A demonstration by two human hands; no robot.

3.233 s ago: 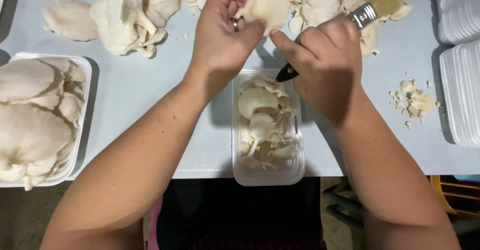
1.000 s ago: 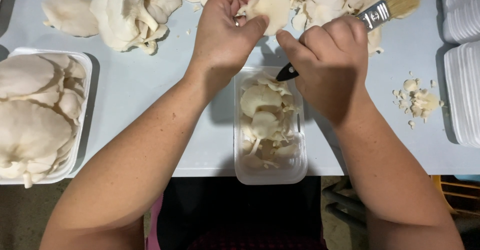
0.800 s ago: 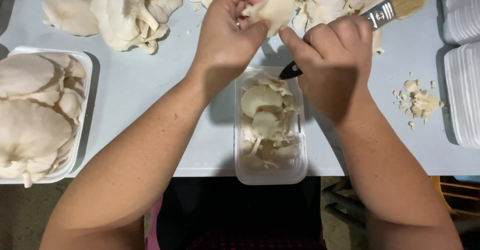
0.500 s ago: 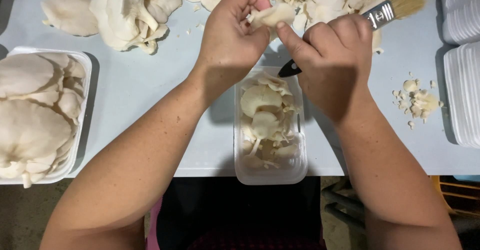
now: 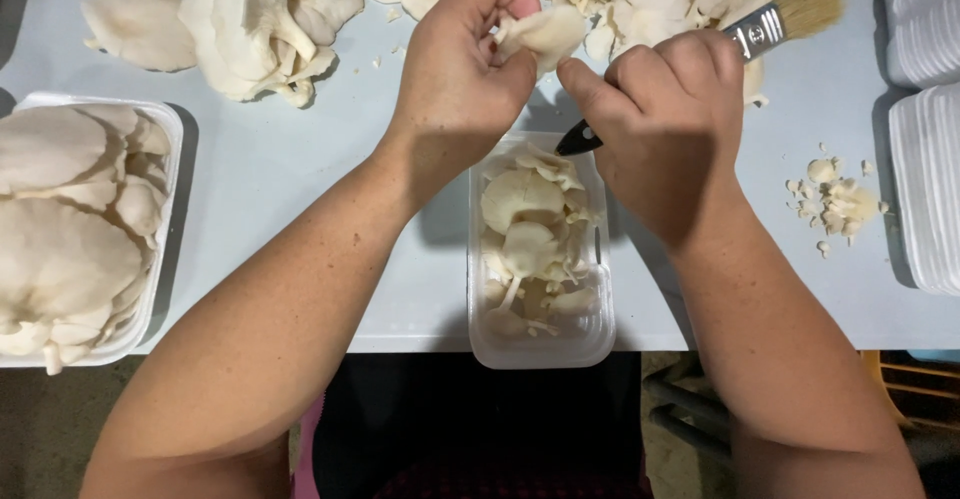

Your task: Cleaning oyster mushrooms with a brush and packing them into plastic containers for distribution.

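My left hand [image 5: 462,69] pinches a pale oyster mushroom [image 5: 545,31] above the table. My right hand [image 5: 665,124] is closed around a paintbrush with a black handle tip [image 5: 578,140], a metal ferrule and tan bristles [image 5: 808,9]; its thumb and forefinger touch the mushroom's edge. Directly below both hands stands a clear plastic tray [image 5: 590,344] that holds several oyster mushrooms [image 5: 525,229].
A heap of loose oyster mushrooms [image 5: 270,19] lies along the far side of the light table [image 5: 290,189]. A white foam tray [image 5: 170,149] full of big mushrooms is at the left. Stacked white foam trays [image 5: 925,159] stand at the right, with mushroom scraps [image 5: 835,199] beside them.
The mushroom in my left hand has turned and tilted flatter, and my right fingers have closed in on its edge. The brush stays in my right hand.
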